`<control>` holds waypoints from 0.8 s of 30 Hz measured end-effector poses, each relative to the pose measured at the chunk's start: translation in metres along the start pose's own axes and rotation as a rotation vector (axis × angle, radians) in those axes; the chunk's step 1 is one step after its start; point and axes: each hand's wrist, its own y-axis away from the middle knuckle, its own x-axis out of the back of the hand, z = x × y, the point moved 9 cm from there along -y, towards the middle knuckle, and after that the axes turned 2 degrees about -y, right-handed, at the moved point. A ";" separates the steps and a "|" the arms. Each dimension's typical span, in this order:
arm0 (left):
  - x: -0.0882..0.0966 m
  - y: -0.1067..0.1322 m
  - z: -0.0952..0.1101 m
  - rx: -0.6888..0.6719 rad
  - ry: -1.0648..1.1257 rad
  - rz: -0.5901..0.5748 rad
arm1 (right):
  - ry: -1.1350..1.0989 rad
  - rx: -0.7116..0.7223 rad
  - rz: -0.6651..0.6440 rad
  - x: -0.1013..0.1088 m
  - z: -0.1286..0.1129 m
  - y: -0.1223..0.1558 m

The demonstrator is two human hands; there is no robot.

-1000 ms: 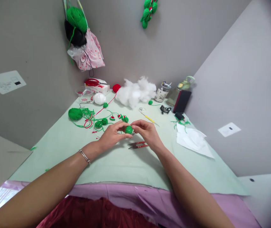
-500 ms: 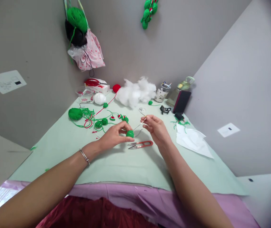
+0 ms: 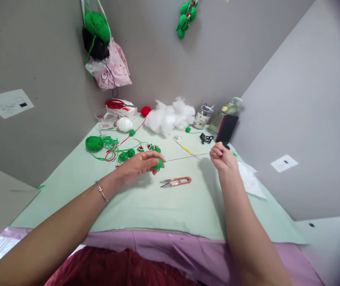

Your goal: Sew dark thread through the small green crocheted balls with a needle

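Note:
My left hand [image 3: 140, 165] pinches a small green crocheted piece [image 3: 159, 163] above the pale green tabletop [image 3: 158, 202]. A thin pale thread [image 3: 184, 157] runs taut from the piece to my right hand [image 3: 222, 157], which is closed in a pinch on the thread's end, out to the right. Red thread snips [image 3: 176, 182] lie on the table between and just below the two hands. A yellow-handled crochet hook [image 3: 186, 149] lies beyond the thread.
Green yarn ball [image 3: 94, 143] and several small green crocheted pieces [image 3: 127, 154] lie at the left. White stuffing [image 3: 170, 115], a red yarn ball [image 3: 146, 111], a cup of tools [image 3: 202, 117], a dark phone [image 3: 227, 128] and white paper [image 3: 252, 180] sit around the back and right.
My right hand has drawn away from the green piece to the right, pulling the thread out long and taut. My left hand has stayed nearly in place with the piece.

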 end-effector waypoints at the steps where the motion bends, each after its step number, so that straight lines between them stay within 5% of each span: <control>1: 0.000 0.000 -0.002 0.009 0.003 -0.003 | 0.005 0.006 0.005 0.003 -0.002 -0.001; 5: -0.001 0.000 -0.002 0.010 0.042 -0.005 | -0.004 -0.012 0.006 -0.003 0.001 -0.001; 11: -0.007 0.001 -0.004 0.079 0.023 -0.066 | 0.095 -0.083 -0.104 -0.053 0.029 0.021; 18: -0.001 -0.003 -0.003 0.003 0.021 0.020 | 0.501 -0.168 -0.489 -0.116 0.077 0.071; 24: 0.010 -0.005 0.003 -0.088 -0.056 0.145 | 0.634 -0.286 -0.765 -0.130 0.096 0.094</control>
